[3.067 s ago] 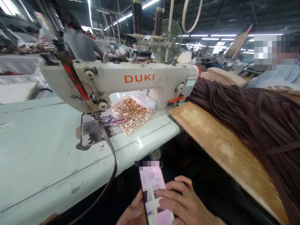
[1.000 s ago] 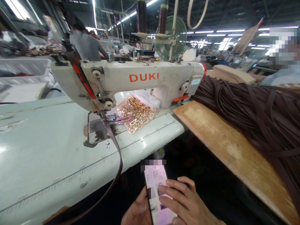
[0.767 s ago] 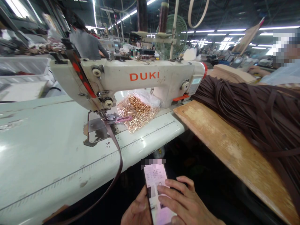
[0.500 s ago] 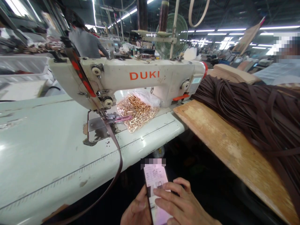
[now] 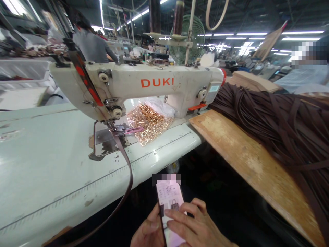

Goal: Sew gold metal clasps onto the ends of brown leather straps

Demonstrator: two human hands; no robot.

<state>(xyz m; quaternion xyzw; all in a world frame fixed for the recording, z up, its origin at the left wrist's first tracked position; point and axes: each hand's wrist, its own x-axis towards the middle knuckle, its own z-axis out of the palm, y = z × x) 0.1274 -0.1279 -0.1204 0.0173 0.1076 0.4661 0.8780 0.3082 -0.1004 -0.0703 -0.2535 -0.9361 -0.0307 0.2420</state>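
Observation:
Low in the view, my left hand (image 5: 146, 233) grips a phone (image 5: 169, 202) by its left edge, thumb along the side. My right hand (image 5: 195, 228) lies over the lit screen with its fingers stretched across it, holding nothing of its own. In front stands a white DUKI sewing machine (image 5: 154, 84) on a pale table (image 5: 46, 171). A dark brown strap (image 5: 127, 171) runs from under the presser foot down over the table's front edge.
A clear bag of gold metal rings (image 5: 149, 121) lies beside the needle plate. A wooden board (image 5: 244, 157) on the right carries a big heap of brown straps (image 5: 280, 120). A fan (image 5: 189, 41) and other workers are behind the machine.
My right hand's fingers have slid down the screen and the picture on the phone has scrolled. My view has shifted slightly. The machine and strap stay put.

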